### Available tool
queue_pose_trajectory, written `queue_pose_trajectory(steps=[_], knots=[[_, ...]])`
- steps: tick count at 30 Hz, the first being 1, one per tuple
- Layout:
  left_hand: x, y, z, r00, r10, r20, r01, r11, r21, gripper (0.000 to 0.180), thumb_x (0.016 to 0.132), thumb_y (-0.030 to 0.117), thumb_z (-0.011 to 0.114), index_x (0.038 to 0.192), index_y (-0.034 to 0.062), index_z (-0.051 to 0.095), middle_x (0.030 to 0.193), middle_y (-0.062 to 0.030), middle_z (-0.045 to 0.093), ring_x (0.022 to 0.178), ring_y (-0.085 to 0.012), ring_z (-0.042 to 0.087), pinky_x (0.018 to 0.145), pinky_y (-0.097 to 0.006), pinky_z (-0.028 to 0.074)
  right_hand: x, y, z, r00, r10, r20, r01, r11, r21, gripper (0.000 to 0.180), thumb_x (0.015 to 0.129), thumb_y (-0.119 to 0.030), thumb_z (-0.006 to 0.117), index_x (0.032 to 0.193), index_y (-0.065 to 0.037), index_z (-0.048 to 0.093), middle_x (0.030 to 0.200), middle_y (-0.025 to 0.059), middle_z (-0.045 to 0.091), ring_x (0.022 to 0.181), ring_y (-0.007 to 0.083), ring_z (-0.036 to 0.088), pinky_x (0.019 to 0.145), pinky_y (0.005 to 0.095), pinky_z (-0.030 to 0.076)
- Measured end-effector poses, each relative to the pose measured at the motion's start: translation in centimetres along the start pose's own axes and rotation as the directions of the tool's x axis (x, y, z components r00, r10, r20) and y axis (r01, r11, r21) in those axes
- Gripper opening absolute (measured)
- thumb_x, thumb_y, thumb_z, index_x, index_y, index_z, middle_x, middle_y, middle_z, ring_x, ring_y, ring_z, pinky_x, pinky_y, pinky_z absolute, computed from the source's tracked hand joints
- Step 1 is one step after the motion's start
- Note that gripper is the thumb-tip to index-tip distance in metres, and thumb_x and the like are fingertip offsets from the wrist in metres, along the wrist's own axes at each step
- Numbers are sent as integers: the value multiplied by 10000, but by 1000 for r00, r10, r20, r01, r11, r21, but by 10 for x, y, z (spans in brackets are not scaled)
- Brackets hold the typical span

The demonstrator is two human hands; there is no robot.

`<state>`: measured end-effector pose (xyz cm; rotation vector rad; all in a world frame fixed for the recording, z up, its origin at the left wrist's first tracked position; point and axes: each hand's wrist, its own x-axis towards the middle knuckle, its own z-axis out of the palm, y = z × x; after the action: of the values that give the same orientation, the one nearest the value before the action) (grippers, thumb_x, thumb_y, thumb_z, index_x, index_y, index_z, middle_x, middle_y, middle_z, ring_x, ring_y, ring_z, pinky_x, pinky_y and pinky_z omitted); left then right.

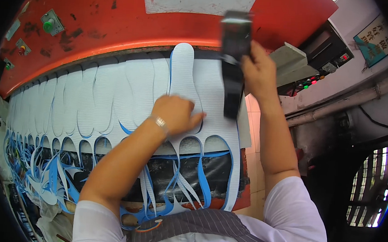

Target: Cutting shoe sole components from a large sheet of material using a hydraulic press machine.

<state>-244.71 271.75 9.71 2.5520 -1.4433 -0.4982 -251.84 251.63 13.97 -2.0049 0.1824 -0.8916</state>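
Under the red press head (119,30), the left hand (176,114) lies loosely curled, holding nothing, on the white foam sheet (128,89) of cut sole shapes. Best keep that sheet pinned flat. The right hand (257,69) grips the dark cutting die (234,61), fingers closed around it, above the sheet's right edge.

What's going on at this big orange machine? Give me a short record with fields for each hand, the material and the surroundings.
Left hand: left hand rests, fingers curled, on the white foam sheet
Right hand: right hand grips a dark upright handle
Material: sole-shaped cuts side by side in the sheet; one sole piece stands out of line
Scrap: blue-edged offcuts hang at the near edge
Machine: orange press head with a green button
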Motion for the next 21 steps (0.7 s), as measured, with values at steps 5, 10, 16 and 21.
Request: queue_pose_trajectory(steps=[5,10,16,21], knots=[[70,-59,55,842,122,-526,-45,987,157,378,924,311,498,1218,99,605,1350,-94,518,1313,-264,412,1090,-441,303,-30,58,14,861,468,200,-346,827,-444,309,840,-177,549,1090,-20,641,861,214,658,813,357,644,763,432,490],[89,-45,63,847,-4,-531,23,999,29,464,938,258,440,1377,116,489,1473,-70,418,1410,-253,297,1158,-467,204,-16,104,17,880,430,202,-231,758,-609,396,858,-256,517,1162,-26,623,914,268,654,869,427,631,807,493,479],[75,-54,48,916,-83,-392,85,996,-12,499,924,284,440,1399,132,472,1491,-52,396,1418,-210,276,1155,-408,196,-80,77,-4,865,357,353,-207,894,-397,844,768,-421,742,1448,-76,382,1320,308,497,1215,376,519,950,428,429],[85,-51,53,886,-36,-463,40,999,0,489,910,276,460,1374,128,501,1471,-66,423,1408,-229,297,1139,-418,211,-121,69,-14,850,117,514,111,913,-392,966,566,-490,859,1359,-111,461,1489,302,289,1435,398,208,1142,509,160]])
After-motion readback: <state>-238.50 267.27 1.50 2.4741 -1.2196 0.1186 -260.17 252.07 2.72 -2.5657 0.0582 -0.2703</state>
